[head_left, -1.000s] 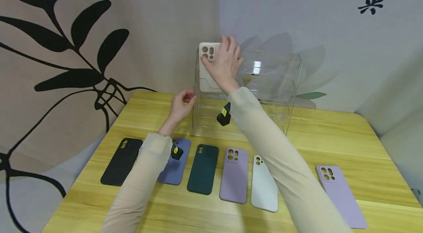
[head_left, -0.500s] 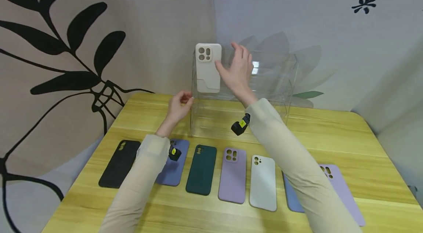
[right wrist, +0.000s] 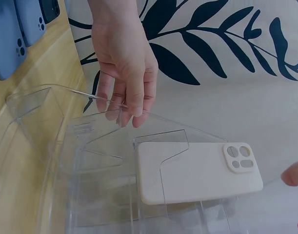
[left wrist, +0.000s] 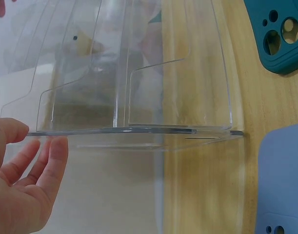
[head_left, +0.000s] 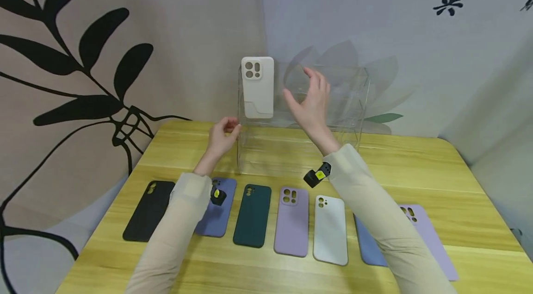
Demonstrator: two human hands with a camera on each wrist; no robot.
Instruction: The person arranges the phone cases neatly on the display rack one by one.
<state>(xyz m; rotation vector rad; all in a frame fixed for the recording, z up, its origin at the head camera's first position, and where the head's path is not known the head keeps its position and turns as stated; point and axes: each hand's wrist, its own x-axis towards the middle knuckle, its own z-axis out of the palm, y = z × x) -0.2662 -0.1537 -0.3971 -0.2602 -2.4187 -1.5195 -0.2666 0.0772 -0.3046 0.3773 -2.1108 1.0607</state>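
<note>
A white phone case [head_left: 258,92] stands upright in the upper left of a clear acrylic display rack [head_left: 300,150]. In the right wrist view, the rack's clear front lip crosses the lower part of the case. My left hand [head_left: 222,135] pinches the edge of the rack's left side panel between thumb and fingers, plainest in the left wrist view. My right hand [head_left: 312,102] is in front of the rack, right of the white case and apart from it. Its thumb and fingers are spread in a loose curve with nothing between them.
On the wooden table [head_left: 416,169] lies a row of phone cases: black [head_left: 145,215], blue-violet [head_left: 218,217], dark green [head_left: 252,215], purple [head_left: 291,229], pale white [head_left: 330,234], blue [head_left: 369,247] and another purple case [head_left: 433,243]. My right sleeve [head_left: 387,220] partly covers the last two. A patterned curtain hangs behind.
My right hand has come off the white case and moved right and slightly down. The case stays in the rack. My left hand keeps its hold. The head view has shifted slightly.
</note>
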